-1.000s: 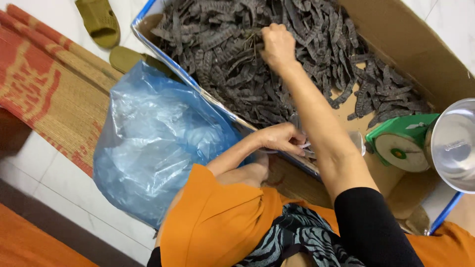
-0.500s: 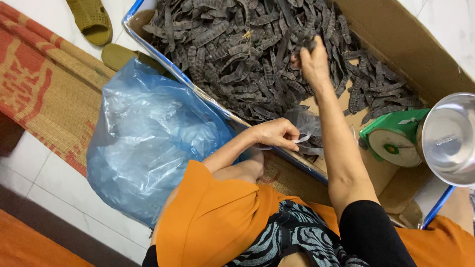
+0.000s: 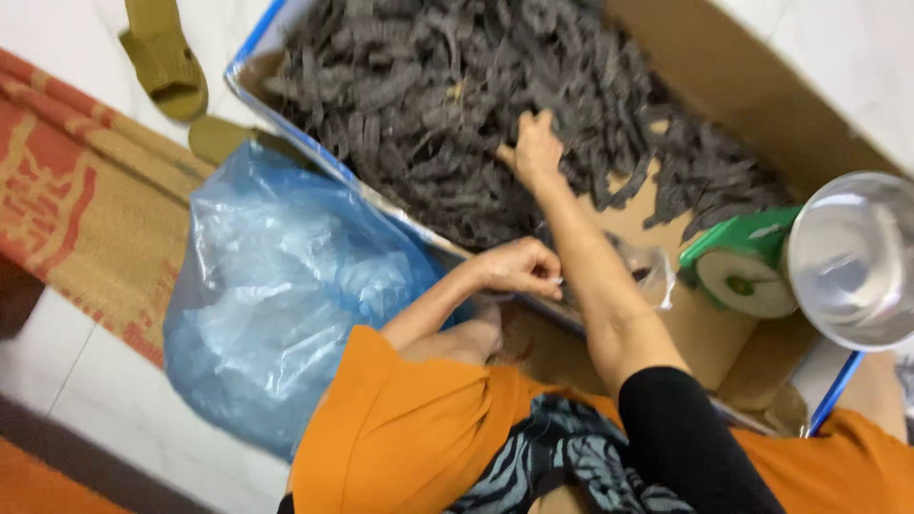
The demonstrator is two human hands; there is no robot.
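A big cardboard box (image 3: 724, 67) holds a heap of dark grey ridged strips (image 3: 428, 95). My right hand (image 3: 535, 150), on an arm with a black sleeve, reaches into the heap with its fingers curled around some strips. My left hand (image 3: 519, 266) is closed at the box's near edge, pinching the rim of a small clear plastic bag (image 3: 652, 271) that lies just inside the box. My right forearm crosses over that bag. Orange cloth over my legs fills the bottom of the view.
A large crumpled blue plastic bag (image 3: 276, 305) lies left of my knee. A green dial scale (image 3: 743, 271) with a shiny metal bowl (image 3: 852, 257) stands at the right. Olive slippers (image 3: 167, 57) and a red woven mat (image 3: 67, 190) lie on the pale tiled floor.
My right hand has moved through the heap of strips, ending nearer the box's near edge. My left hand has stayed closed on the clear bag. The view has shifted slightly.
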